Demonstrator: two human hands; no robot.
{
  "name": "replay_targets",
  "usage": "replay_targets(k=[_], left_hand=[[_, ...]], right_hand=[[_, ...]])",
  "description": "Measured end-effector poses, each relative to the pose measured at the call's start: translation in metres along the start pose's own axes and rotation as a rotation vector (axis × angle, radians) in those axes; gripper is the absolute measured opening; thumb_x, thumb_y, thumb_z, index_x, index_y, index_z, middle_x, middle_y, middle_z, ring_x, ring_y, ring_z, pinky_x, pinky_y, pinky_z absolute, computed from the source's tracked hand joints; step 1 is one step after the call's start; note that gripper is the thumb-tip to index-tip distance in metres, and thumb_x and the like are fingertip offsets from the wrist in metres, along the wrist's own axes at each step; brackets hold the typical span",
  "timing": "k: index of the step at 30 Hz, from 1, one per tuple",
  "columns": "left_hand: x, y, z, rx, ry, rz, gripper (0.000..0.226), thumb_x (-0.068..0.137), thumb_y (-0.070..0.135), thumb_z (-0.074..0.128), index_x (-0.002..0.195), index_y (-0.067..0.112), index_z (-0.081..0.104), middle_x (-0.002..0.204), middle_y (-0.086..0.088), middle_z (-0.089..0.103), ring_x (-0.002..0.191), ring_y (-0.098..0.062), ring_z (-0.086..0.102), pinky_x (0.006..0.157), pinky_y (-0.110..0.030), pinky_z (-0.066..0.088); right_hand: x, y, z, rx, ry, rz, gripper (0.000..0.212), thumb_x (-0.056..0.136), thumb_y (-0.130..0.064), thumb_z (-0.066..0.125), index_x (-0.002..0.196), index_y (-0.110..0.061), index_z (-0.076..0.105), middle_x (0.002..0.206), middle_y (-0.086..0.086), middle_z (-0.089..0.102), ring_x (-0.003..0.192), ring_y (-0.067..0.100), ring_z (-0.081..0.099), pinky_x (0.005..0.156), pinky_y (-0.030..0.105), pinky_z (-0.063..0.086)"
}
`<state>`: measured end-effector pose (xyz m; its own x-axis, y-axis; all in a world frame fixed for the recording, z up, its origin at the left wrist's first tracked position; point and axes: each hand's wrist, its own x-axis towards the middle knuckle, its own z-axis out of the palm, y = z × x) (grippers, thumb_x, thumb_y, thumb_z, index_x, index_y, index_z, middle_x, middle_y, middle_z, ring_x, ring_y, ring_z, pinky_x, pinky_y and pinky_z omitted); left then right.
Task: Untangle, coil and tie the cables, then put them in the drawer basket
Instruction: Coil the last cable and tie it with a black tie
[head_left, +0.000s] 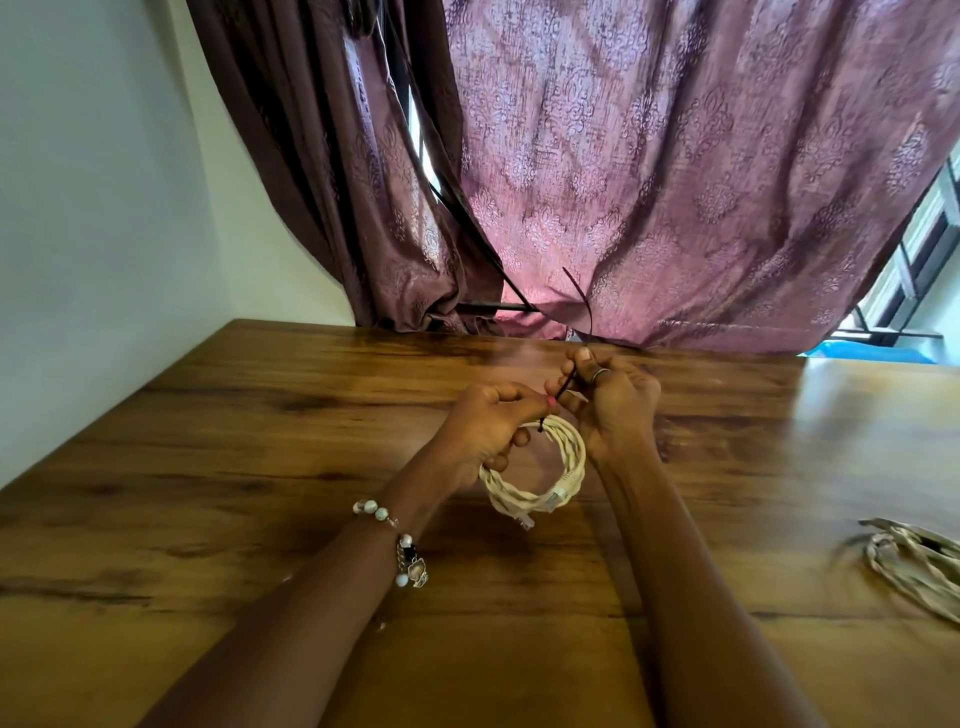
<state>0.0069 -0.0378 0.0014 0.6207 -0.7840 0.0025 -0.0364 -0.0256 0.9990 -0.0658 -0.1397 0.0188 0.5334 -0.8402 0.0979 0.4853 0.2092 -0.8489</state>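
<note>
While left hand (485, 428) grips coiled cable (535, 475) | right hand (610, 397) pinches black tie (569, 384)

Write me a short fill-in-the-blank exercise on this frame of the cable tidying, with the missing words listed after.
1. The left hand holds the cream cable coil above the wooden ____.
2. The right hand pulls a thin ____ tie looped round the coil.
3. A second cable bundle lies near the frame's ____ edge.
4. Behind the table hangs a patterned ____.

Missing words: table; black; right; curtain
</note>
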Motion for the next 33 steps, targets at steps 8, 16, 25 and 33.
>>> replay_targets(k=[8, 16, 25, 33], left_hand=[[-0.007, 0.006, 0.004, 0.085, -0.046, -0.024, 0.013, 0.091, 0.013, 0.060, 0.080, 0.012, 0.068, 0.063, -0.002, 0.063, 0.039, -0.003, 0.055, 0.037, -0.013, 0.017], [-0.003, 0.004, 0.005, 0.089, 0.063, 0.008, 0.015, 0.089, 0.014, 0.063, 0.076, 0.014, 0.070, 0.060, -0.007, 0.068, 0.048, -0.013, 0.058, 0.041, -0.017, 0.020], [0.007, 0.004, -0.020, -0.425, 0.263, -0.065, 0.010, 0.087, 0.008, 0.064, 0.093, 0.000, 0.068, 0.069, -0.010, 0.072, 0.051, -0.011, 0.067, 0.031, -0.012, 0.024], [0.000, 0.010, -0.034, -0.287, 0.302, -0.061, 0.019, 0.073, 0.002, 0.077, 0.091, 0.001, 0.070, 0.056, -0.005, 0.066, 0.026, -0.003, 0.041, 0.028, -0.013, 0.022]], right_hand=[[0.003, -0.001, 0.003, -0.091, 0.020, -0.183, 0.030, 0.086, 0.020, 0.042, 0.067, 0.002, 0.058, 0.062, 0.008, 0.056, 0.048, 0.009, 0.050, 0.036, 0.018, 0.031], [0.008, 0.000, -0.004, -0.157, -0.090, -0.324, 0.019, 0.090, 0.010, 0.051, 0.076, 0.004, 0.062, 0.061, 0.008, 0.056, 0.050, 0.013, 0.053, 0.043, 0.023, 0.046], [0.004, -0.001, -0.009, -0.403, -0.573, -0.357, 0.011, 0.086, 0.004, 0.060, 0.088, 0.010, 0.068, 0.080, 0.016, 0.071, 0.077, 0.028, 0.066, 0.075, 0.035, 0.056], [0.003, 0.000, -0.016, -0.655, -0.856, -0.310, 0.021, 0.075, 0.014, 0.068, 0.094, 0.006, 0.071, 0.094, 0.016, 0.073, 0.092, 0.030, 0.069, 0.081, 0.036, 0.056]])
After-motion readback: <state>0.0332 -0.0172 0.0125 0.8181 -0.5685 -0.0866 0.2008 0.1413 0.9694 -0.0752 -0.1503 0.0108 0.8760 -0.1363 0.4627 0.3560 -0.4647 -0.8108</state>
